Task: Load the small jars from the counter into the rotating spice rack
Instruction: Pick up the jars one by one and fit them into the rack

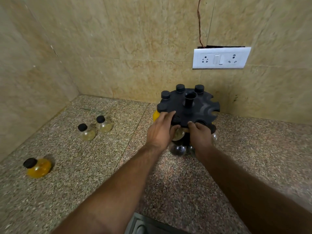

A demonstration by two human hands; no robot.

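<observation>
I see both hands at the front edge of the black spice rack [188, 108]. The left hand [160, 130] and right hand [200, 132] curl around a pale jar [179, 133], probably gripping it together. Three jars wait on the granite counter [70, 174]: yellow jar [38, 167], two pale jars [87, 132].

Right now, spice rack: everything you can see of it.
The spice rack is black, looks plastic, and stands upright on the granite counter near the wall. Its round top disc has open edge slots and a hollow centre post. Black-capped jars hang in several slots; others are empty. The left hand rests on the disc; the right hand grips beneath.
</observation>
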